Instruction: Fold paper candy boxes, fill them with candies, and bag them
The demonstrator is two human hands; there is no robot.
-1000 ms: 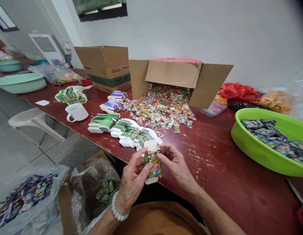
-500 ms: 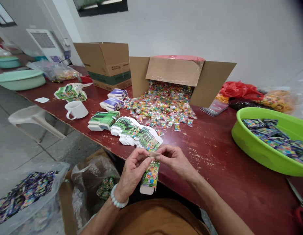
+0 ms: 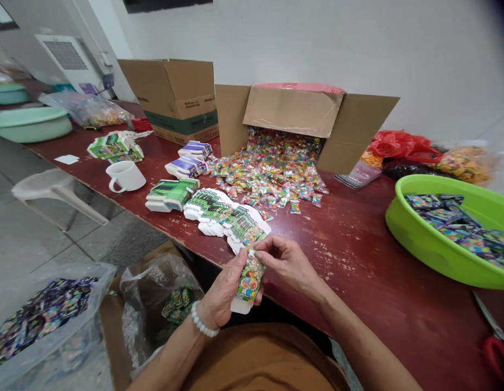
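Note:
A small colourful cardboard box [image 3: 248, 281] stands upright in my left hand [image 3: 224, 293], whose fingers wrap round its lower part at the table's near edge. My right hand [image 3: 285, 262] pinches the box's top flap from the right. A white bead bracelet circles my left wrist. Just beyond my hands lies a fanned row of flat, unfolded green boxes [image 3: 224, 216] on the dark red table [image 3: 357, 260]. Farther back, a tipped cardboard carton [image 3: 300, 117] spills a heap of wrapped candies [image 3: 272, 176].
A lime green basin [image 3: 434, 247] of dark packets sits at the right, scissors [image 3: 493, 339] beside it. A white mug [image 3: 125, 176], stacks of folded boxes [image 3: 171, 194] and an upright carton [image 3: 174, 98] stand left. Plastic bags [image 3: 44, 320] with packets hang below the table edge.
The box's top flap, standing up a second ago, is now folded down under my right fingers. Both hands with the box have come slightly lower and closer together.

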